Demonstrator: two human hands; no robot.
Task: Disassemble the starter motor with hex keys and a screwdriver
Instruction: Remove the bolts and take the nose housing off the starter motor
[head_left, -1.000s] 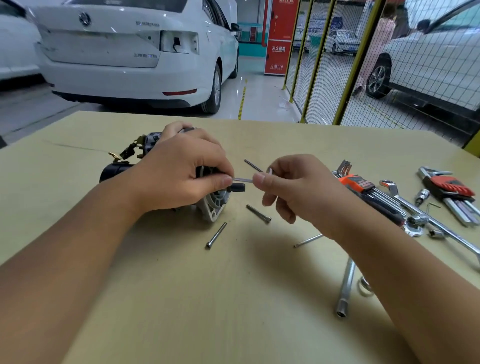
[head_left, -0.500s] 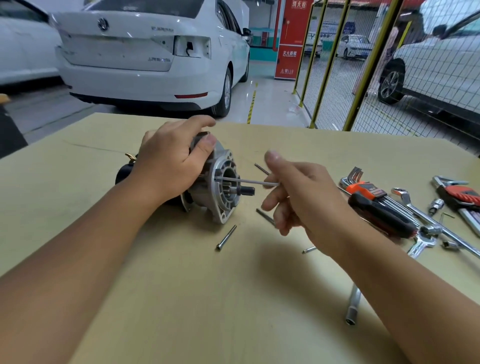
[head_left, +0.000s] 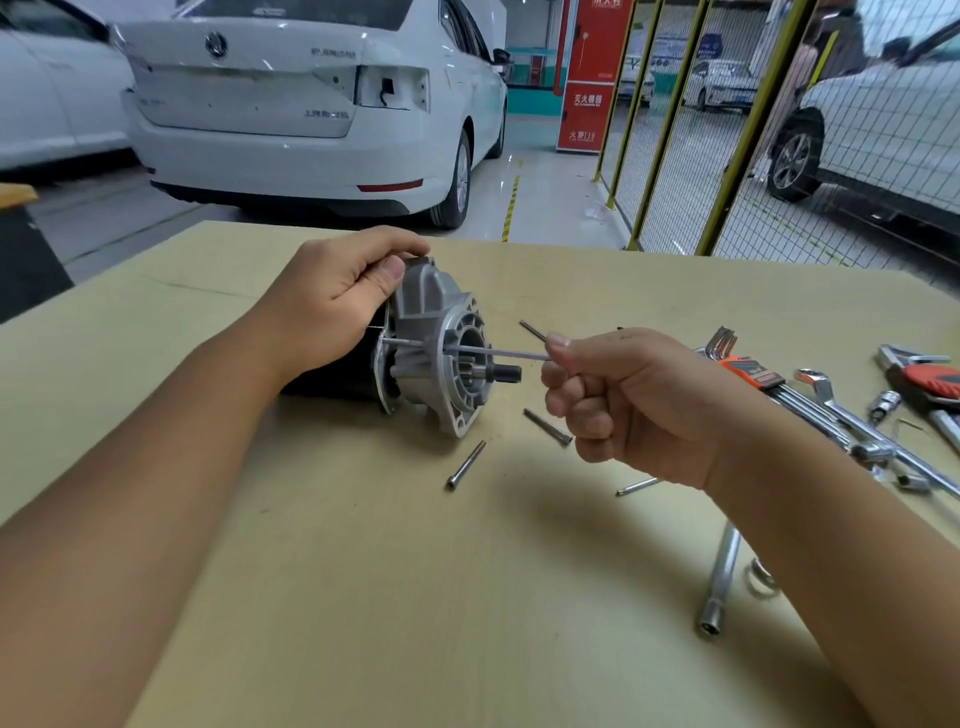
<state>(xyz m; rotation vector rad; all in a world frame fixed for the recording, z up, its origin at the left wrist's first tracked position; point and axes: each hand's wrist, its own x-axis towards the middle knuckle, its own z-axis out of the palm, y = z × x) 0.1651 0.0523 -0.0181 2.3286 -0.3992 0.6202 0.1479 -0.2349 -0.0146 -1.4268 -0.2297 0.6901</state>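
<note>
The starter motor (head_left: 436, 343) lies on its side on the table, its grey aluminium nose housing and black pinion shaft facing right. My left hand (head_left: 332, 306) grips the motor's rear body from above, thumb on top of the housing. My right hand (head_left: 634, 405) is closed around an L-shaped hex key (head_left: 498, 352). The key's long shaft runs left through the flange to a screw behind the housing. Its short arm sticks up past my thumb. Loose long bolts (head_left: 466, 464) (head_left: 546, 426) lie in front of the motor.
An orange-holdered hex key set (head_left: 748, 369), a combination wrench (head_left: 831, 405), small sockets and a red-holdered key set (head_left: 930, 376) lie at the right. A tubular socket wrench (head_left: 719, 582) rests near my right forearm. A thin bit (head_left: 636, 486) lies by my wrist. Parked cars and a mesh fence stand beyond the table (head_left: 363, 597).
My left hand has slid back from the front of the housing to the motor's rear, baring the nose. My right hand's fingers have closed into a fist on the hex key.
</note>
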